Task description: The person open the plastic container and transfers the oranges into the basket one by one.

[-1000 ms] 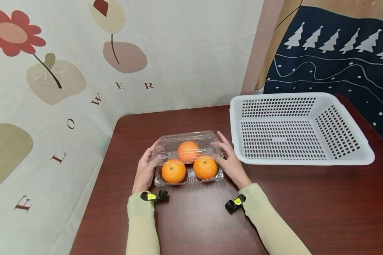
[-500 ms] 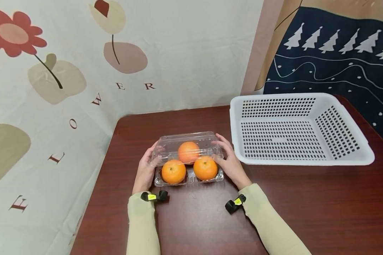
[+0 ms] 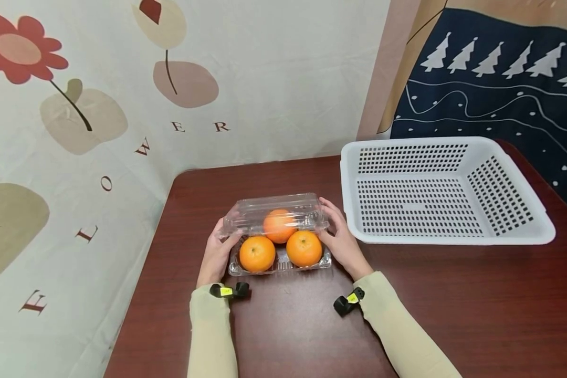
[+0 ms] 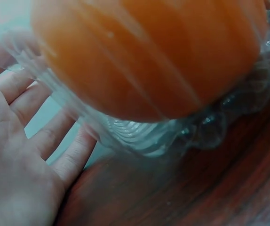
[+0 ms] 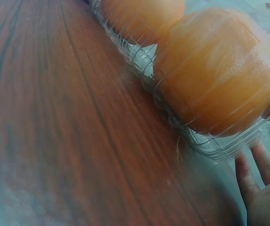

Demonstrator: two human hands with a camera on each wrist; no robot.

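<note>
Beside the clear box (image 3: 282,265), the left hand (image 3: 217,254) and right hand (image 3: 343,241) hold its lid (image 3: 250,211), now higher, so the oranges (image 3: 257,254) show more.

White basket (image 3: 413,206) on brown table (image 3: 293,325); flower-print cloth (image 3: 274,79), navy tree-print cloth (image 3: 496,97) behind.
</note>
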